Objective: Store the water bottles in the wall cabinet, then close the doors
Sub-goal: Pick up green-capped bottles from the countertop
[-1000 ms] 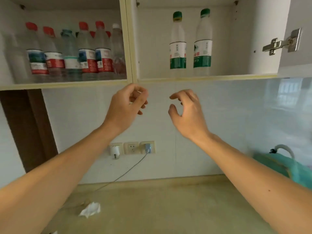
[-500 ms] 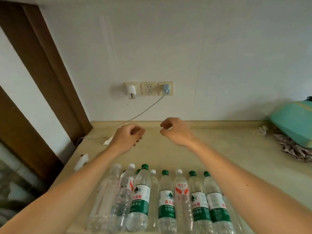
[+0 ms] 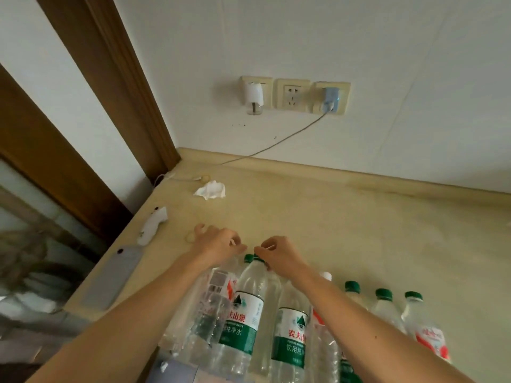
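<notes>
On the counter, near edge: a cluster of water bottles [image 3: 246, 313] stands upright, most with green caps and green labels, some with red labels.
Cut off: the bottles' lower parts run past the bottom edge, and both forearms cross in front of several, so their count cannot be told.
Hidden: the wall cabinet is out of view; only the counter [image 3: 359, 230] and the white wall show.
Hard to make out: whether either hand truly holds a bottle; the fingertips are blurred and the caps under the left hand are covered by it.
Left hand [image 3: 218, 247]: palm down over the tops of the leftmost bottles, fingers curled, thumb side toward the other hand; what it grips, if anything, I cannot tell.
Right hand [image 3: 279, 254]: palm down, fingers bent downward just beside the green cap [image 3: 258, 258] of the tall front bottle; contact looks likely but is not clear.
Hands together: close, nearly touching, knuckles toward the wall.
Arms: both bare forearms reach forward from the lower corners and converge over the bottles.
Right of the hands: 3 more green-capped bottles [image 3: 384, 295] stand apart, untouched.
Farther back: a crumpled tissue [image 3: 210, 189] lies near the wall, below 3 sockets [image 3: 293, 94] with a cable [image 3: 276, 145] running down to the counter.
</notes>
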Available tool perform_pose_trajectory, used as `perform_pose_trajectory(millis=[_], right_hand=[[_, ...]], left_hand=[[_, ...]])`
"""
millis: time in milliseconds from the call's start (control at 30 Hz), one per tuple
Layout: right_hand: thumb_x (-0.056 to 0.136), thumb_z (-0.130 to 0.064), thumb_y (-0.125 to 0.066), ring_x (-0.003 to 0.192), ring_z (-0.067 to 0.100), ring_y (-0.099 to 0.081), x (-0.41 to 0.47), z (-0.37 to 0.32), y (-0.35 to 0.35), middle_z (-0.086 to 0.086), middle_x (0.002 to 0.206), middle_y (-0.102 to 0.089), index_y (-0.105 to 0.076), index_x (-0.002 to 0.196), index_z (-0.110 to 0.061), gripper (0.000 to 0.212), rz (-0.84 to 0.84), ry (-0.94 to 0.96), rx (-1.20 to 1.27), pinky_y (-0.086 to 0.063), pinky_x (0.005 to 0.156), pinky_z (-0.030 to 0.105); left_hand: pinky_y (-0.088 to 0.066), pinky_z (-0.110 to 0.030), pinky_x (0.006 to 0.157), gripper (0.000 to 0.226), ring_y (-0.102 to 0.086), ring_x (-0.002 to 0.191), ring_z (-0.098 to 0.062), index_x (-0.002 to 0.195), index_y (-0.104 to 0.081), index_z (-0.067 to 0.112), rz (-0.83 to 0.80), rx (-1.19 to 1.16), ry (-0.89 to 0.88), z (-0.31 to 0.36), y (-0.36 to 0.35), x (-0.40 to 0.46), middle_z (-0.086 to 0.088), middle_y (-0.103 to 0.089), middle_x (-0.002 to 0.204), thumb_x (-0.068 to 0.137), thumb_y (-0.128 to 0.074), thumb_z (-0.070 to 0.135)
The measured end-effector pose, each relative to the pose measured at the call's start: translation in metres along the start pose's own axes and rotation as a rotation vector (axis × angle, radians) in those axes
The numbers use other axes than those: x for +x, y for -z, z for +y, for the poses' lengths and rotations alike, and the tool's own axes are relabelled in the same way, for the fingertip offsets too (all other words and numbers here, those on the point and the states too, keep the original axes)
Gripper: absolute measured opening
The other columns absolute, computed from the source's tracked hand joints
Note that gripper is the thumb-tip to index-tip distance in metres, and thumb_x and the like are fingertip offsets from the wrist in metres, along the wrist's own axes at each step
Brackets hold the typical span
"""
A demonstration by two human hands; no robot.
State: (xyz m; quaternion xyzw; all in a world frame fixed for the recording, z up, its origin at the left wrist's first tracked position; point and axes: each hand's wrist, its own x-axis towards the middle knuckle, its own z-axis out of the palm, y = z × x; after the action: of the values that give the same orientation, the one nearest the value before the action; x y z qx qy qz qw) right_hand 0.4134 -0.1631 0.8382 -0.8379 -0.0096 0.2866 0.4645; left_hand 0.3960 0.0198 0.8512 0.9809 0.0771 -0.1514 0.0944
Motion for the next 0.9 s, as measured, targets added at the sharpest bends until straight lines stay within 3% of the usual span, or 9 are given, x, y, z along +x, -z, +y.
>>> perform_pose_trajectory(millis=[67,133,200,367,433,500,600,733,900], right_hand=[[0.088,-0.04,-0.07,0.073,0.02,-0.065,0.008,0.005,-0.007,0.008,0.089,-0.073,-0.069,0.103,-0.015,0.03,-0.021,-0.018,-0.008,-0.053,0.069,0.034],[0.086,-0.042,-0.071,0.069,0.018,-0.062,0.013,0.009,-0.012,0.008,0.085,-0.074,-0.072,0.094,-0.017,0.027,-0.041,-0.028,-0.01,-0.05,0.063,0.033],[0.085,-0.039,-0.072,0.068,0.017,-0.063,0.017,0.012,-0.015,0.01,0.084,-0.076,-0.075,0.086,-0.015,0.025,-0.052,-0.044,0.017,-0.053,0.065,0.036],[0.085,-0.023,-0.08,0.068,0.023,-0.058,0.017,0.016,-0.008,0.023,0.084,-0.075,-0.077,0.088,0.0,0.024,-0.113,-0.101,0.247,-0.047,0.068,0.034],[0.085,-0.02,-0.08,0.071,0.025,-0.061,0.012,0.015,-0.004,0.023,0.09,-0.076,-0.077,0.085,-0.002,0.018,-0.126,-0.12,0.335,-0.049,0.074,0.036],[0.085,-0.02,-0.08,0.07,0.022,-0.063,0.006,0.012,0.0,0.018,0.087,-0.076,-0.077,0.085,-0.004,0.016,-0.118,-0.112,0.397,-0.05,0.075,0.037],[0.085,-0.019,-0.08,0.076,0.022,-0.067,-0.005,-0.002,0.016,0.016,0.09,-0.077,-0.077,0.089,-0.004,0.015,-0.074,-0.049,0.434,-0.055,0.076,0.032],[0.077,-0.016,-0.085,0.081,0.019,-0.074,-0.024,-0.035,0.049,0.011,0.09,-0.079,-0.078,0.087,-0.012,0.013,0.045,0.106,0.446,-0.061,0.08,0.029],[0.065,-0.015,-0.093,0.082,0.008,-0.074,-0.046,-0.064,0.083,-0.003,0.086,-0.079,-0.077,0.089,-0.018,0.029,0.302,0.266,0.406,-0.058,0.075,0.018]], left_hand=[[-0.017,-0.05,0.114,0.04,-0.055,0.113,-0.017,0.112,-0.069,0.037,-0.058,0.019,0.006,0.003,-0.003,0.0,0.009,-0.071,0.112,0.094,-0.046,0.064],[-0.014,-0.053,0.115,0.04,-0.056,0.117,-0.02,0.113,-0.072,0.034,-0.096,-0.018,0.008,0.003,-0.006,0.001,0.006,-0.071,0.112,0.096,-0.045,0.059],[-0.015,-0.054,0.114,0.039,-0.06,0.113,-0.02,0.107,-0.074,0.031,-0.112,-0.078,0.014,0.001,-0.006,0.003,0.007,-0.072,0.105,0.097,-0.046,0.058],[-0.011,-0.057,0.117,0.034,-0.06,0.102,-0.015,0.082,-0.067,0.035,-0.16,-0.161,-0.005,-0.009,-0.006,0.011,0.014,-0.067,0.09,0.096,-0.049,0.061],[-0.016,-0.055,0.117,0.033,-0.061,0.1,-0.015,0.081,-0.067,0.036,-0.169,-0.212,-0.043,-0.012,-0.004,0.012,0.015,-0.069,0.089,0.096,-0.05,0.06],[-0.032,-0.051,0.112,0.031,-0.064,0.093,-0.014,0.081,-0.069,0.035,-0.175,-0.296,-0.084,-0.015,0.001,0.013,0.018,-0.07,0.083,0.096,-0.054,0.057],[-0.051,-0.045,0.097,0.027,-0.07,0.09,-0.015,0.089,-0.077,0.025,-0.121,-0.525,-0.134,-0.017,0.016,0.014,0.011,-0.075,0.086,0.095,-0.061,0.047],[-0.053,-0.037,0.096,0.021,-0.068,0.095,-0.005,0.104,-0.076,0.023,0.026,-0.75,-0.217,-0.006,0.051,0.017,0.011,-0.075,0.097,0.098,-0.061,0.037],[-0.053,-0.024,0.085,0.02,-0.066,0.097,-0.001,0.112,-0.072,0.025,0.196,-0.843,-0.36,0.019,0.093,0.021,0.014,-0.072,0.105,0.097,-0.064,0.035]])
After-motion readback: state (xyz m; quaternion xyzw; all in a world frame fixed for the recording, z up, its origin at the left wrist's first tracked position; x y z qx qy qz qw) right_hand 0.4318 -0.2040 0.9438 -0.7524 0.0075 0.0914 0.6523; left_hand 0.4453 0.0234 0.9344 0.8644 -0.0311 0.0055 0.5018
